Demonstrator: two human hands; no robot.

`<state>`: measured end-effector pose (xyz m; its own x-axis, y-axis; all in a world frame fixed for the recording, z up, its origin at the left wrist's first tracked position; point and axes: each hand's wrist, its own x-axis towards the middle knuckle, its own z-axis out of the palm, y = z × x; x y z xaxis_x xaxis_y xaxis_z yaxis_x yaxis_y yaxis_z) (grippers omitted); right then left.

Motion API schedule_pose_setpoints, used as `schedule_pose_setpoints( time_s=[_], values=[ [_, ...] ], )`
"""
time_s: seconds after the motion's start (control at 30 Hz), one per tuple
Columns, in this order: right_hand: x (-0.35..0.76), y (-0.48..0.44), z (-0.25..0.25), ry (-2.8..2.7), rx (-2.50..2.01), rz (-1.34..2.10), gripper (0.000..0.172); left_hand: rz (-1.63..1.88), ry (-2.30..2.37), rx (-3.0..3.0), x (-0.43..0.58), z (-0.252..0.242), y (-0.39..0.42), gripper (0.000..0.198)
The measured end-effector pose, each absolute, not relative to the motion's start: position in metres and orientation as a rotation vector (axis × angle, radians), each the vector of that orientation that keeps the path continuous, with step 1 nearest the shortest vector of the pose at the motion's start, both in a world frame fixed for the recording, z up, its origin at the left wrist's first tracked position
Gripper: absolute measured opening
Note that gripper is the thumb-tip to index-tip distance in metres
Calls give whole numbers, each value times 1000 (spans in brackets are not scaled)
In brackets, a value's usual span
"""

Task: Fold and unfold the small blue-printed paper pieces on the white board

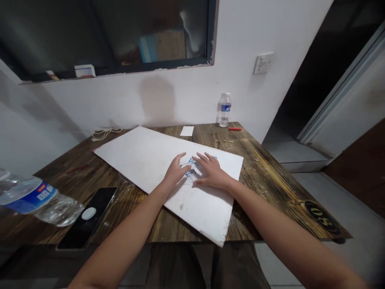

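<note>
A large white board (135,154) lies slantwise across the wooden table, its near corner reaching the front edge. On its right half are blue and dark markings or small pieces (193,171), partly covered by my fingers; I cannot make out what they are. My left hand (176,171) rests at their left side, thumb apart from the fingers. From the right, my right hand (211,171) reaches over them with its fingers spread. Neither hand visibly grips anything.
At left, a plastic water bottle (36,196) lies near a black phone (90,222) with a round white disc (89,213) on it. Along the back are a white cable (105,133), a paper piece (187,131), an upright bottle (224,110) and a red stick-like item (235,129).
</note>
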<state>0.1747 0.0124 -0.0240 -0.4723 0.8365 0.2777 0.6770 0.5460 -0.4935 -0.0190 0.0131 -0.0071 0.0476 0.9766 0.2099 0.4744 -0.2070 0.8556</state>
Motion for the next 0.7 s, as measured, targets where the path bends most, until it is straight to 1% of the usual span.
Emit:
schedule_pose_setpoints(
  time_s=[0.07,0.1,0.17,0.27,0.33,0.47,0.57,0.63,0.7],
  values=[
    [175,14,-29,-2330,-1318,390,102,838,1533,1951,-20,-9,11,64],
    [176,16,-31,-2325,-1353,388,100,732,1551,2055,-20,-10,9,64],
    [177,20,-32,-2316,-1355,384,90,596,1525,2226,-21,-9,7,55],
    [179,22,-29,-2345,-1247,359,69,597,1397,2353,-23,-6,7,38],
    [179,20,-25,-2350,-1185,344,58,615,1326,2374,-23,-5,8,32],
    [176,16,-19,-2343,-1121,374,43,684,1323,2296,-23,-6,8,30],
    [174,14,-19,-2297,-1153,480,32,779,1330,2227,-21,-6,7,28],
    [174,15,-18,-2257,-1162,566,22,853,1304,2185,-18,-5,6,26],
    [174,15,-18,-2225,-1126,613,18,939,1275,2107,-16,-4,6,26]
  ],
)
